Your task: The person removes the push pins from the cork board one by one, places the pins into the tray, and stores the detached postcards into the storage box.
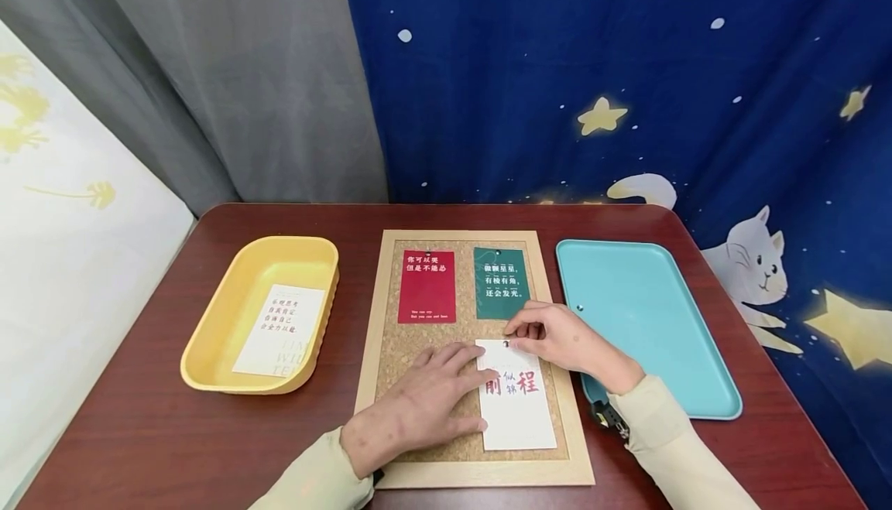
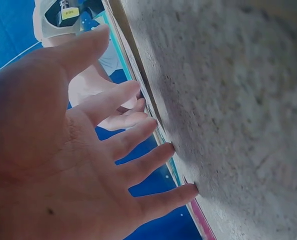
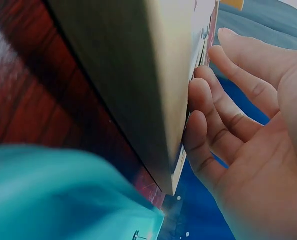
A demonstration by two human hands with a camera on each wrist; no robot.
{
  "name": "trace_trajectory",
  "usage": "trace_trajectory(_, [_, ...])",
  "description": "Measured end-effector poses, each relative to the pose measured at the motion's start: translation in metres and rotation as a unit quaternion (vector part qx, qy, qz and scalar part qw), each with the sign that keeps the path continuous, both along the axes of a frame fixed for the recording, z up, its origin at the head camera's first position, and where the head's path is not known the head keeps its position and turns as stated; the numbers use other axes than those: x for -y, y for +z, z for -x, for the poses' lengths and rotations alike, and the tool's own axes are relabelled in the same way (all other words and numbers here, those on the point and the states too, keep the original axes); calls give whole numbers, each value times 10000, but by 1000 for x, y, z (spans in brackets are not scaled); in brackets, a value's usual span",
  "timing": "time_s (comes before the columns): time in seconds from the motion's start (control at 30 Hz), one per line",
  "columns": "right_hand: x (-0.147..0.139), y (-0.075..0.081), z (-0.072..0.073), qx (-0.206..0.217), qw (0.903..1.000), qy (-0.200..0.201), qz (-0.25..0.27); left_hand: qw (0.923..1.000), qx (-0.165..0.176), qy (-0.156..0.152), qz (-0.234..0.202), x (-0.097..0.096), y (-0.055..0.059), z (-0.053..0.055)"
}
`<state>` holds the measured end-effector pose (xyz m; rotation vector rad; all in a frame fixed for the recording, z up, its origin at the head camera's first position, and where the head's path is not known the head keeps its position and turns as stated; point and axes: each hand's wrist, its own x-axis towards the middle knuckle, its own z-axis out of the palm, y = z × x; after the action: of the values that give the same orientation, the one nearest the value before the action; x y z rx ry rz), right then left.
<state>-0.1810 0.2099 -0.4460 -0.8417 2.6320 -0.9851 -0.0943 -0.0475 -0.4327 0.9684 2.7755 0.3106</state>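
A white card (image 1: 519, 417) with red and blue characters lies at the lower right of the cork board (image 1: 411, 347), a dark pushpin (image 1: 506, 343) at its top edge. My left hand (image 1: 428, 402) rests over the board with its fingers spread, fingertips at the card's left edge. In the left wrist view its fingers (image 2: 138, 165) reach the cork, with nothing gripped. My right hand (image 1: 560, 340) is at the card's top right corner, thumb beside the pushpin. The right wrist view shows its fingertips (image 3: 201, 92) touching the board's face, thumb apart from them.
A red card (image 1: 427, 293) and a green card (image 1: 500, 305) are pinned higher on the board. To the left, a yellow basket (image 1: 198, 355) holds a white card (image 1: 279, 332). A turquoise tray (image 1: 648, 324) with a small pushpin (image 1: 580, 308) stands at the right.
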Motion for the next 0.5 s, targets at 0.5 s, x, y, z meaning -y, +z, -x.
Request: trace_trajectory(0.5, [2,-2,-1,-31,10000,50,-53,9997,-43,47,225,-4,-1,-1])
